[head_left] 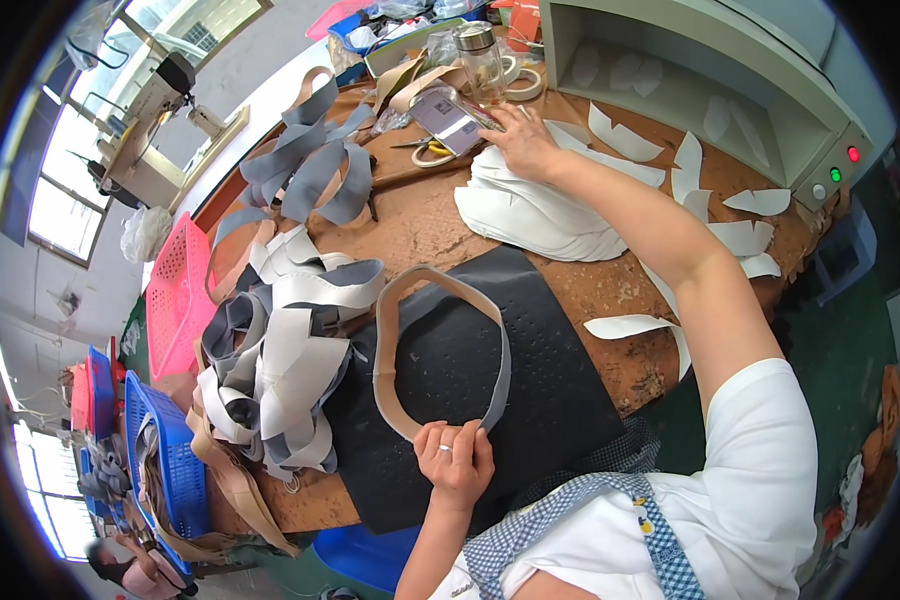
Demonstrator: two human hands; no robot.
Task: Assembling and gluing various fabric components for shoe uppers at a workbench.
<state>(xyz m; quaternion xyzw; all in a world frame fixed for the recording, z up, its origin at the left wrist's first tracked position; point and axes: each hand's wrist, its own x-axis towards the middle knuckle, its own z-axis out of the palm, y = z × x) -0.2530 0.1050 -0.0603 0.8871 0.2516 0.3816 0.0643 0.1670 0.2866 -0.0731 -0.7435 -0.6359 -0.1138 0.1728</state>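
Observation:
In my left hand (453,462), closed near the front of the work surface, is the lower edge of a looped strip (385,345), beige inside and grey outside. The loop stands over a black mat (560,370). My right arm reaches far forward; the right hand (522,142) has its fingers spread at the right edge of a smartphone (448,120), touching it or very close. Under and beside that hand lies a thick stack of white cut pieces (535,215). Yellow-handled scissors (434,150) lie just below the phone.
A heap of white and grey strips (295,350) sits left of the mat, grey loops (330,185) behind it. Loose white pieces (625,327) lie rightward, near a box-shaped machine (690,90) with lit buttons. A glass jar (480,65), tape rolls (525,85) and pink basket (180,300) stand around.

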